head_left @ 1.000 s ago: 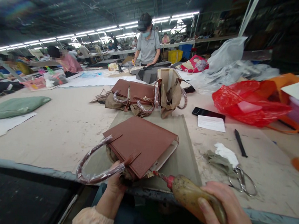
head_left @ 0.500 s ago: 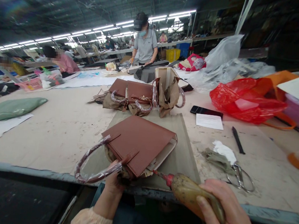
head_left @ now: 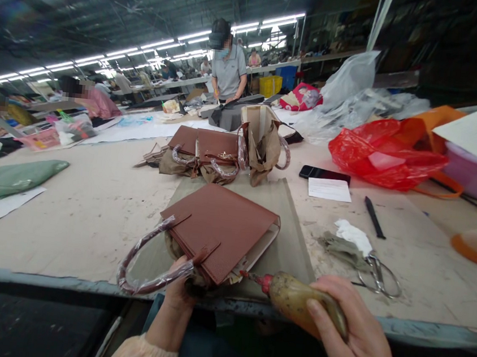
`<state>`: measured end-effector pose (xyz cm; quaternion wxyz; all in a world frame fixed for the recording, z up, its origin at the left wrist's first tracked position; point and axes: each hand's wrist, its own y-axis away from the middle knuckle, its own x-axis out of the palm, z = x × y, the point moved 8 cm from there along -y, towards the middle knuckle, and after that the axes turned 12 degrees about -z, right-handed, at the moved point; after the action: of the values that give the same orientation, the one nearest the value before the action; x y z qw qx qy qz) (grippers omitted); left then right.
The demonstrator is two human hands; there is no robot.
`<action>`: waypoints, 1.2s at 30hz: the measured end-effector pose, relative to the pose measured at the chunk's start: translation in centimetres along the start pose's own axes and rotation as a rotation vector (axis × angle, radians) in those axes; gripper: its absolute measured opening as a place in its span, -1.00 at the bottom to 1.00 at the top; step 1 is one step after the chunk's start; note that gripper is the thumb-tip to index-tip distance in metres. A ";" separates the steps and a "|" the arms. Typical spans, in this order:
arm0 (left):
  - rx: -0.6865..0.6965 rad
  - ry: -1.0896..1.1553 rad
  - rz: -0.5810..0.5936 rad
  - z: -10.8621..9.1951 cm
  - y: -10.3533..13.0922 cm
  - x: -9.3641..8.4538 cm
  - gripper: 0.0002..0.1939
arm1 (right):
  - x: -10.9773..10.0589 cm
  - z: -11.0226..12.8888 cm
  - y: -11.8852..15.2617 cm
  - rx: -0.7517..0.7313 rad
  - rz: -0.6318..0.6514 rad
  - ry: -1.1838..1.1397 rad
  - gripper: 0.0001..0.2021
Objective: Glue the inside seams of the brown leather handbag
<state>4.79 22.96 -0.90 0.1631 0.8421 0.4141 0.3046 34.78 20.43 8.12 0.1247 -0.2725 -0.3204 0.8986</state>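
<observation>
A brown leather handbag [head_left: 222, 228] lies tilted at the table's front edge, its plastic-wrapped handle [head_left: 127, 263] sticking out to the left. My left hand [head_left: 179, 289] grips its near edge beside the handle; some of those fingers are hidden under the bag. In my right hand [head_left: 351, 326] is a stained, squeezable glue bottle [head_left: 296, 301] with a red nozzle [head_left: 265, 283]. The thin tip points left, right at the bag's near corner, where pale lining or paper shows. Whether the tip touches the bag I cannot tell. A grey-green sheet [head_left: 290, 229] lies beneath the bag.
Behind stand more brown handbags [head_left: 216, 148]. On the right are a phone [head_left: 324, 175], a white card [head_left: 330, 190], a black pen-like tool [head_left: 374, 218], scissors [head_left: 377, 275], a red plastic bag [head_left: 386, 154] and a tape roll [head_left: 476, 246]. A co-worker [head_left: 228, 69] stands across the table.
The whole view has shifted slightly, with the scene sliding left. My right hand and the glue bottle have moved a little left and up; the handbag and my left hand stay nearly the same.
</observation>
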 end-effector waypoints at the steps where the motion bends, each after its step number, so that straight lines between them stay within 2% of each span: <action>1: 0.007 -0.014 0.009 0.0 0.0 0.0 -0.77 | 0.0 -0.2 0.0 0.007 -0.001 0.003 -0.90; 13: 0.111 -0.052 0.002 -0.2 -1.9 -1.4 -0.74 | 0.4 -1.6 0.3 0.102 -0.010 -0.022 -0.93; 20: 0.089 -0.074 0.025 -0.4 -1.1 -0.7 -0.72 | 0.6 -3.8 0.0 0.161 -0.096 0.042 -0.89; 29: 0.142 -0.099 0.023 -0.7 -1.2 -0.9 -0.74 | 1.0 -1.4 0.7 0.224 0.010 -0.089 -0.91; 36: 0.080 -0.112 0.024 -0.7 -0.2 -0.1 -0.75 | 0.6 -3.0 0.5 0.289 -0.022 -0.040 -0.87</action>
<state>4.18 22.98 -0.54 0.1487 0.8686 0.4060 0.2420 35.91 21.81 5.64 0.1660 -0.2304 -0.1928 0.9392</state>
